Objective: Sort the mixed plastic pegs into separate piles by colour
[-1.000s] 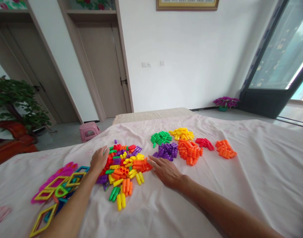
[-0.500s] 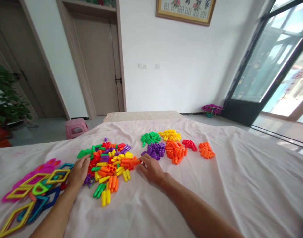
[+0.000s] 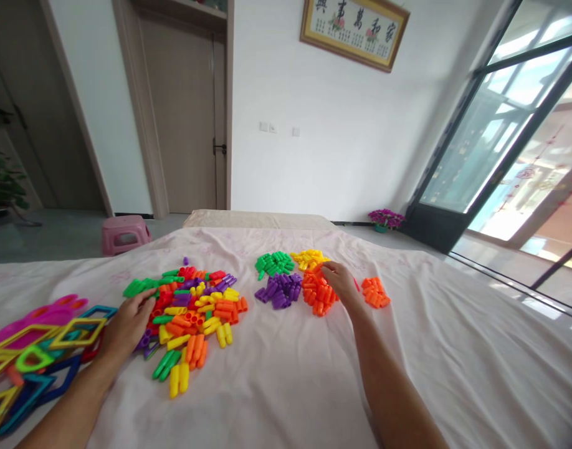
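Note:
A mixed heap of bullet-shaped plastic building blocks (image 3: 192,312) in red, yellow, orange, green and purple lies at centre-left on the cloth. My left hand (image 3: 131,318) rests at its left edge, open, its fingertips by the green and red pieces. To the right are single-colour piles: green (image 3: 274,264), purple (image 3: 279,290), yellow (image 3: 309,258) and orange (image 3: 319,293). My right hand (image 3: 341,279) is over the back of the orange pile, fingers closed at an orange block, partly hidden. It covers most of the red pieces (image 3: 356,285). A smaller orange pile (image 3: 375,292) sits right of it.
Flat coloured frame shapes (image 3: 43,355) and a pink piece (image 3: 57,315) lie at the left beside my forearm. One purple block (image 3: 185,261) sits apart behind the heap. The pale cloth (image 3: 276,386) is wrinkled. Beyond the table stands a pink stool (image 3: 126,235).
My right hand has moved from the mixed heap's right edge, right and away from me, to the large orange pile. My left hand stays at the heap. The view has shifted a little.

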`<state>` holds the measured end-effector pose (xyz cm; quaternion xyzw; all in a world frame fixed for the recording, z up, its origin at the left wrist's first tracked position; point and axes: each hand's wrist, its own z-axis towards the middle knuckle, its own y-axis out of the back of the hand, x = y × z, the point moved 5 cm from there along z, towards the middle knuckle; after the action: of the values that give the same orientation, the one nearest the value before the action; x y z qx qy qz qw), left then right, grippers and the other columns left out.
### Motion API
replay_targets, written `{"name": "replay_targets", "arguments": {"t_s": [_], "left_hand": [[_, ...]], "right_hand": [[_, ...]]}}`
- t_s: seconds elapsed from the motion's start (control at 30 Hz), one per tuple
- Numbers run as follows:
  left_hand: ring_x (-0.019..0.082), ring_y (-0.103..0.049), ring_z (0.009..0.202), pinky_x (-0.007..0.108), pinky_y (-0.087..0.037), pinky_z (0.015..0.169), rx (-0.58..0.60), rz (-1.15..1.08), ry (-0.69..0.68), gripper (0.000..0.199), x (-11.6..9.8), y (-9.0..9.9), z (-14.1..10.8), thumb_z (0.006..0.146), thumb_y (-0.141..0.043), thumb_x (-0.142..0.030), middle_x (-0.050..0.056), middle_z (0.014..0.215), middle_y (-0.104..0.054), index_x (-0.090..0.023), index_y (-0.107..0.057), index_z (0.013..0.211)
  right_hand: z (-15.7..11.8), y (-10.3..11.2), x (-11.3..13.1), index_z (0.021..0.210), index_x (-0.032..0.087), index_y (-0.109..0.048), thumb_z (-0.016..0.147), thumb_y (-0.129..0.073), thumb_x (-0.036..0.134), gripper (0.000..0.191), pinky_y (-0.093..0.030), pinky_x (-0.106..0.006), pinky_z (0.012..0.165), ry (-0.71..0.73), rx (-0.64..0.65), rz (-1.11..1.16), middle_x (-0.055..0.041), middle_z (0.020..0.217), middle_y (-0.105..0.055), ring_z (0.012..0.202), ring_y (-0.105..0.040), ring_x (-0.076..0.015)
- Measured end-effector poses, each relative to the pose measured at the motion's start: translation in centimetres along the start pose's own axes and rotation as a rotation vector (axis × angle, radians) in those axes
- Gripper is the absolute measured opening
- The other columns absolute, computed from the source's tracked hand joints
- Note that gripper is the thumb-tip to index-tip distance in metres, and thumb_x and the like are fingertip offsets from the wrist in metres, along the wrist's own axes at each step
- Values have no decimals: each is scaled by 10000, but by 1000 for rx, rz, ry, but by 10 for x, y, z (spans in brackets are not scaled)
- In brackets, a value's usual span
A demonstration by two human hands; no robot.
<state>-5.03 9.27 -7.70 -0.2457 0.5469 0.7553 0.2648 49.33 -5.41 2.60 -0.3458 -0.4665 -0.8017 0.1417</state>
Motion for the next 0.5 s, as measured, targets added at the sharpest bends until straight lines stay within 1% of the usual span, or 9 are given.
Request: {"name": "replay_targets", "arguments": {"t_s": [0.1,0.17,0.23,0.37,0.5], "left_hand": [[318,-600,1214,426,-485,1020,4,-7,-9,528,1,-1,0,904,-409,-479,127,1305,-654,-188,-656,1269],[324,-600,1212,442,-483,1022,1,-8,-14,529,2,-1,0,906,-415,-479,129,1325,-643,-188,-650,1280],[325,-606,1200,456,-481,1024,-1,-11,-11,530,3,-2,0,910,-414,-485,130,1328,-641,-192,-649,1284],[330,-626,1161,462,-494,1008,8,-20,5,546,2,-2,0,913,-395,-503,137,1301,-652,-186,-655,1274],[340,-619,1176,470,-493,1002,8,-5,3,547,1,-2,0,912,-389,-504,143,1297,-651,-189,-656,1271]], "right_hand": [[5,14,-22,1018,161,-751,850,-461,273,354,-475,-285,752,-24,8,-190,-56,882,-716,833,-650,-197],[6,18,-27,1113,181,-750,877,-461,282,386,-471,-297,804,-18,-1,-280,-78,1014,-714,910,-653,-209],[7,17,-27,1167,206,-743,896,-462,280,398,-466,-301,843,-1,6,-338,-91,1095,-696,963,-650,-214],[5,8,-21,1199,247,-737,913,-460,232,398,-455,-292,900,52,96,-393,-82,1135,-688,1039,-638,-203],[2,0,-18,1267,233,-698,916,-475,227,417,-460,-310,924,83,124,-422,-100,1207,-681,1093,-633,-216]]}}
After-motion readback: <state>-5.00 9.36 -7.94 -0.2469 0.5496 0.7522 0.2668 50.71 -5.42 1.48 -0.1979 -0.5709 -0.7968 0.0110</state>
